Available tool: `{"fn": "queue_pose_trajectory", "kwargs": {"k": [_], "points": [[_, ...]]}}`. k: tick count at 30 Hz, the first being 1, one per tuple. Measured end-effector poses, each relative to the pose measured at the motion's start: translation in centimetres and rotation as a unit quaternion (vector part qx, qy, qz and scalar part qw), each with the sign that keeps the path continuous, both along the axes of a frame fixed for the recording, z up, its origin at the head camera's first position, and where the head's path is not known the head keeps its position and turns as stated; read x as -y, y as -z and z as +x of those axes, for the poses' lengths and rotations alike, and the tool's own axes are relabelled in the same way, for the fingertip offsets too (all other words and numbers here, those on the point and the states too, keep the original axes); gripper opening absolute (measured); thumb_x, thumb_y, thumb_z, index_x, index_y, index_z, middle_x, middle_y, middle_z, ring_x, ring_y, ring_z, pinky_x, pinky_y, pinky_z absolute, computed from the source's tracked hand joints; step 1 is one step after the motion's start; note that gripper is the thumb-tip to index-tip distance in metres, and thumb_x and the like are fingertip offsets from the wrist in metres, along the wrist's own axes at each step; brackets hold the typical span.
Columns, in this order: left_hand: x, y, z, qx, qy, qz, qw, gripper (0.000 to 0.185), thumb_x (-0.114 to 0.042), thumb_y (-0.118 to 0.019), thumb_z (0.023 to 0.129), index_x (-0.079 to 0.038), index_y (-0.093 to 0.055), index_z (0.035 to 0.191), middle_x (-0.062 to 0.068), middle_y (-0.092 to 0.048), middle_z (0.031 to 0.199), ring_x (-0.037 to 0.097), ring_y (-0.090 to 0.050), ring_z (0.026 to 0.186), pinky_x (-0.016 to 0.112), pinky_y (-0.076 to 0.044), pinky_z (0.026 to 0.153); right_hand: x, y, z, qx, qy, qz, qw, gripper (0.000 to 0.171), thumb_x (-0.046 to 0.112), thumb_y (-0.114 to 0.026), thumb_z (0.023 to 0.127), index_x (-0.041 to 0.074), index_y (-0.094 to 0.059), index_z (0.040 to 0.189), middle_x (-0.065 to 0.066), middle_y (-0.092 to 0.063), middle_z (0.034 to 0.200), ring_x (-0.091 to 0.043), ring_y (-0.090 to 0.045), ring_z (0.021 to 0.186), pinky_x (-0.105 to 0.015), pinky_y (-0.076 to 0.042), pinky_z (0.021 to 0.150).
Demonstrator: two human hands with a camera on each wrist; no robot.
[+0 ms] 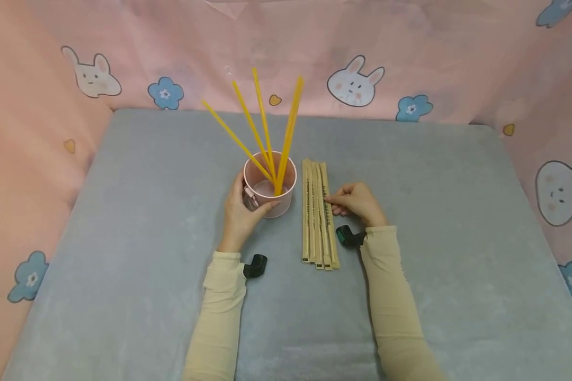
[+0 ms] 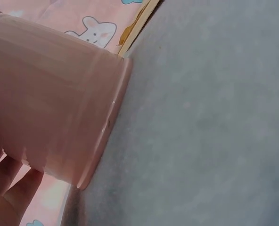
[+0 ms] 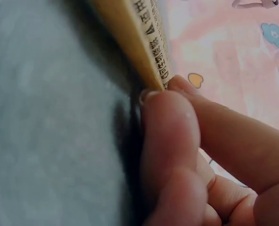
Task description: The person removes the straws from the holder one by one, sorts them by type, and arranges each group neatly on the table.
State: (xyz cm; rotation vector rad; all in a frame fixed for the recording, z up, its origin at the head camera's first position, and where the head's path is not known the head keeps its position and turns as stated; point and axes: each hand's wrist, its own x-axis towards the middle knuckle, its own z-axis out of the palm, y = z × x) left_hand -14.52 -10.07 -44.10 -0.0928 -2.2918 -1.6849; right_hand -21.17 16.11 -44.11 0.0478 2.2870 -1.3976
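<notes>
My left hand [image 1: 240, 219] grips the near left side of a pink metal bucket [image 1: 283, 206], thumb across its front and fingers round the far side. The bucket stands upright on the table, and several yellow straws [image 1: 289, 132] lean out of it. To its right lies a row of several thin brown paper-wrapped sticks [image 1: 316, 227], side by side. At the row's right edge, my right hand [image 1: 359, 203] pinches the outermost paper-wrapped stick [image 3: 130, 37] between thumb and forefinger. Dark printing runs along its wrapper in the right wrist view.
A grey cloth-covered table [image 1: 448, 254] lies beneath everything. Behind and beside it hangs a pink curtain [image 1: 286, 32] with rabbits and blue flowers. Small black wrist cameras [image 1: 256, 266] sit at both sleeve cuffs, the right one close beside the wrapped sticks.
</notes>
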Motion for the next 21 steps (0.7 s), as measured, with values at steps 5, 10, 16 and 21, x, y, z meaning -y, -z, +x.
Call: {"fn": "queue_pose_trajectory", "kwargs": {"k": [5, 10, 16, 21], "points": [[0.0, 0.2, 0.2, 0.001, -0.003, 0.01, 0.9999, 0.092, -0.009, -0.086, 0.067, 0.001, -0.034, 0.142, 0.017, -0.046, 0.136, 0.027, -0.045, 0.124, 0.035, -0.035, 0.105, 0.0, 0.0, 0.0, -0.003, -0.002, -0.008, 1.0, 0.023, 0.014, -0.07, 0.086, -0.009, -0.067, 0.081, -0.001, -0.062, 0.057, -0.007, -0.057, 0.05, -0.019, -0.047, 0.046], [0.1, 0.2, 0.2, -0.002, 0.002, 0.015, 0.9999, 0.091, -0.009, -0.086, 0.067, 0.0, -0.035, 0.142, 0.017, -0.047, 0.135, 0.026, -0.046, 0.123, 0.035, -0.036, 0.104, -0.5, 0.2, 0.2, 0.008, -0.004, -0.053, 0.999, 0.022, 0.01, -0.067, 0.087, -0.012, -0.065, 0.087, -0.002, -0.064, 0.061, -0.008, -0.059, 0.052, -0.019, -0.05, 0.049], [0.1, -0.2, 0.1, 0.011, 0.005, 0.007, 0.9999, 0.091, -0.013, -0.086, 0.068, -0.003, -0.035, 0.143, 0.016, -0.046, 0.136, 0.024, -0.045, 0.123, 0.034, -0.036, 0.104, -1.1, 0.1, 0.3, 0.018, -0.016, -0.09, 0.996, 0.024, 0.008, -0.064, 0.089, -0.015, -0.062, 0.094, -0.002, -0.066, 0.067, -0.008, -0.061, 0.057, -0.02, -0.052, 0.055], [0.1, -0.4, 0.1, 0.019, 0.005, 0.009, 0.9998, 0.091, -0.013, -0.085, 0.069, -0.003, -0.034, 0.144, 0.016, -0.044, 0.138, 0.025, -0.044, 0.124, 0.034, -0.035, 0.105, -1.3, -0.2, 0.1, 0.021, -0.019, -0.103, 0.994, 0.019, 0.007, -0.063, 0.089, -0.013, -0.063, 0.092, -0.002, -0.066, 0.067, -0.008, -0.062, 0.057, -0.02, -0.053, 0.055]]}}
